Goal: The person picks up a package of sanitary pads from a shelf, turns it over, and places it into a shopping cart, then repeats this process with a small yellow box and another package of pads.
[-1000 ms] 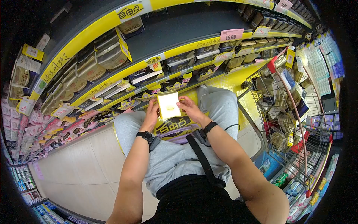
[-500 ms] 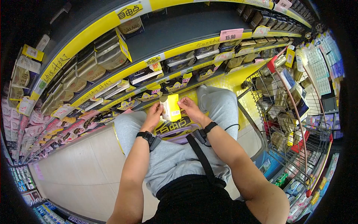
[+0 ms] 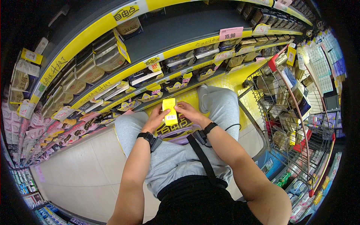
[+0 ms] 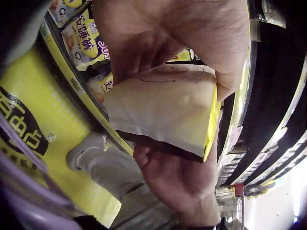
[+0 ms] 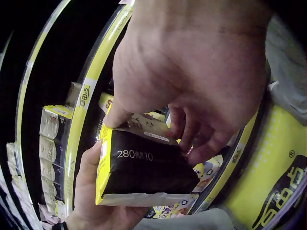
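Between both hands is a small pack of sanitary pads [image 3: 170,118], its yellow barcode side facing up in the head view. The left hand [image 3: 153,120] grips it at the left, thumb on the yellow side. From the right, the right hand [image 3: 190,113] holds the other side, its thumb also near the yellow face. Seen from the right wrist, the pack [image 5: 148,170] has a black side printed "280" and "10", and the right fingers curl at its far edge. A pale side of the pack [image 4: 163,110] fills the middle of the left wrist view.
Shelves with yellow edge strips [image 3: 153,60] and several packs stand in front. A wire shopping cart [image 3: 285,123] full of packs is at the right. A purple-rimmed yellow seat [image 3: 176,135] lies between the knees. Tiled floor [image 3: 75,165] is at the left.
The pack has been turned in the hands: its white face showed first, then the yellow barcode side came round to face up. Both hands closed in on it slightly.
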